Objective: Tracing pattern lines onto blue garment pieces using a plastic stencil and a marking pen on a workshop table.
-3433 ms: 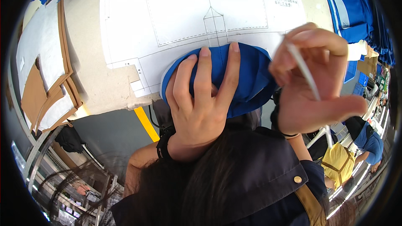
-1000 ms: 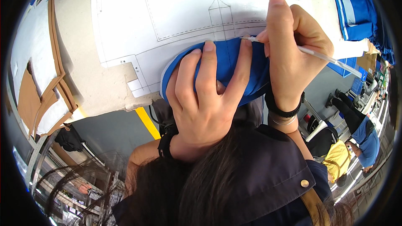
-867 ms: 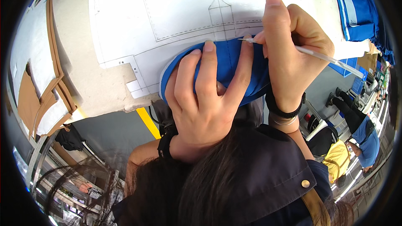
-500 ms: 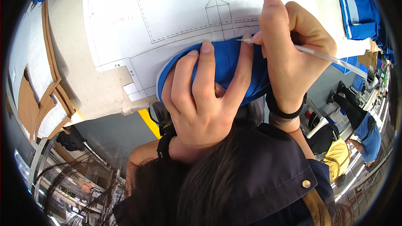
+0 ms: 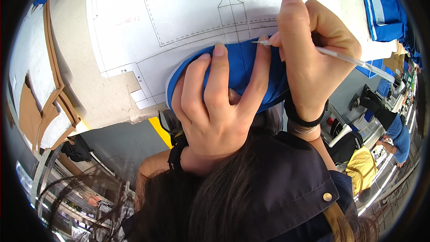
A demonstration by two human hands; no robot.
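My left hand [image 5: 215, 103] lies with spread fingers on a piece of blue fabric [image 5: 237, 65], pressing it against a white paper pattern [image 5: 188, 18]. The fabric's upper edge runs along the curved lines drawn on the paper, and a pale rim shows at its left end. In my right hand [image 5: 309, 54] is a thin, clear-bodied pen refill [image 5: 375, 69], gripped between thumb and fingers. Its fine tip is at the fabric's upper edge, beside my left index fingertip. The fabric's right part is hidden under my right hand.
Paper and fabric rest on a beige board [image 5: 71, 54]. Brown cardboard pieces [image 5: 33, 112] lie at the left. Folded blue garments with white stripes [image 5: 385, 9] sit at the far right. Beyond the table's right side a person in a blue top [image 5: 398, 139] stands near a yellow bag [image 5: 362, 166].
Both hands, the fabric and the refill keep nearly the same place. The paper appears very slightly further left, and the person in the background has shifted a little.
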